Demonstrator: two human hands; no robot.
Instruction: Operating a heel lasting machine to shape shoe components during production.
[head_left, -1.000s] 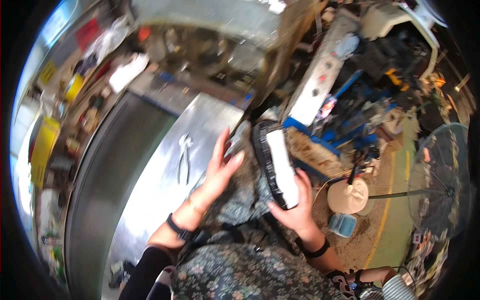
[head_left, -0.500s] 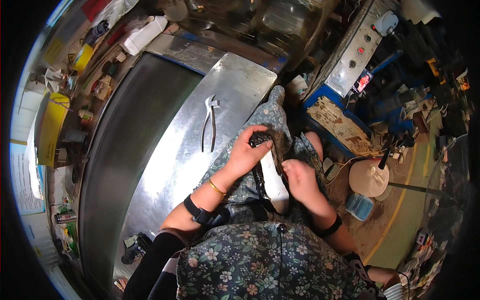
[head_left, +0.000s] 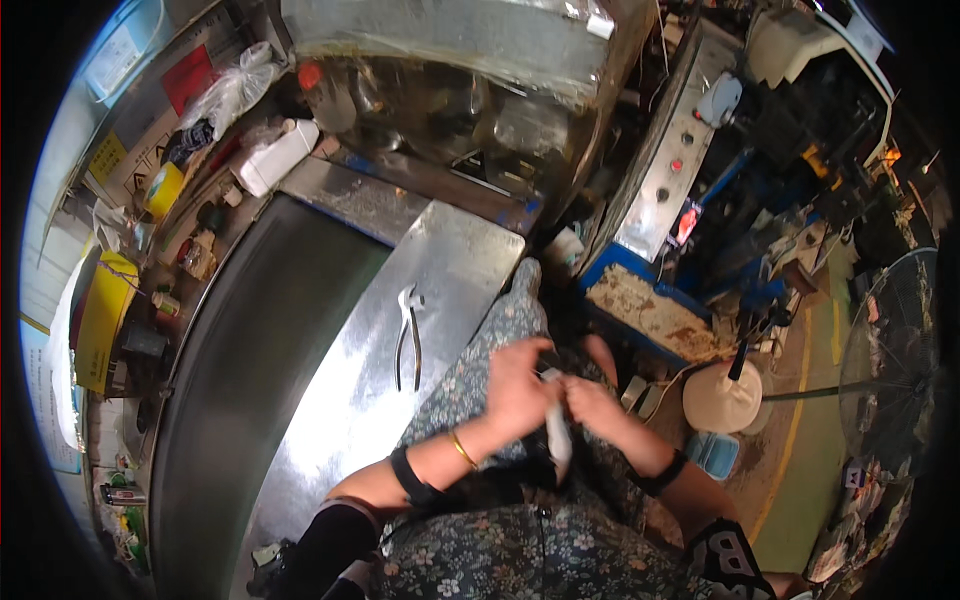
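A half-made shoe (head_left: 559, 440) lies sole up over my lap, its pale white underside narrow in view and its dark upper around it. My left hand (head_left: 520, 388) is closed around the shoe's far part from the left, hiding much of it. On the other side my right hand (head_left: 594, 404) is closed, fingers bent against the shoe's edge and close beside the left fingers. Its fingertips are partly hidden. To the left, a pair of metal pincers (head_left: 410, 299) rests on the shiny metal plate (head_left: 455, 245), its handles toward me and apart from both hands.
Left of the plate runs a dark conveyor belt (head_left: 285, 290). A cluttered shelf beyond it carries a white canister (head_left: 275, 160). Ahead right stands a blue-framed machine with a button panel (head_left: 665, 160). On the right floor are a beige jug (head_left: 718, 403), a blue tub (head_left: 713, 455) and a fan (head_left: 895, 370).
My hands have come together over the shoe, and its white underside is more covered and turned. The view has tipped up, so the pincers and plate sit lower.
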